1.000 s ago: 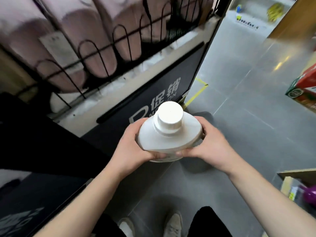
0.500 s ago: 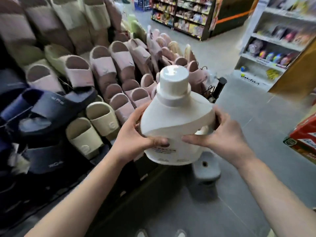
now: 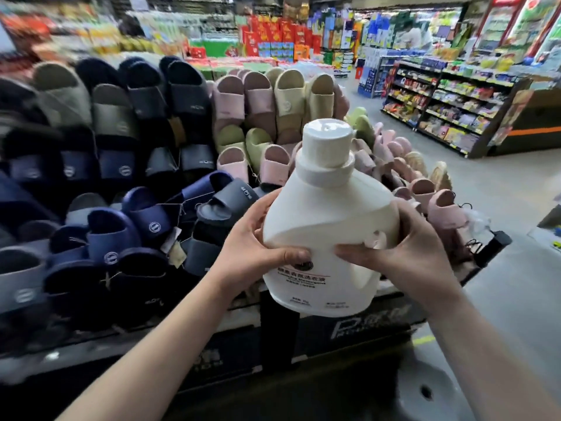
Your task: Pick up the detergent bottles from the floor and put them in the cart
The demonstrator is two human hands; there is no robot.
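The white detergent bottle [image 3: 328,214] is held up in the air in front of a display of slippers [image 3: 145,217]; it stands near upright, long axis vertical, cap above the fingers [image 3: 261,208], base below them, label facing the person; the left hand [image 3: 252,253] curls round its left side, the right hand [image 3: 403,256] round the handle side; both thumbs press across the front, tips close but apart.
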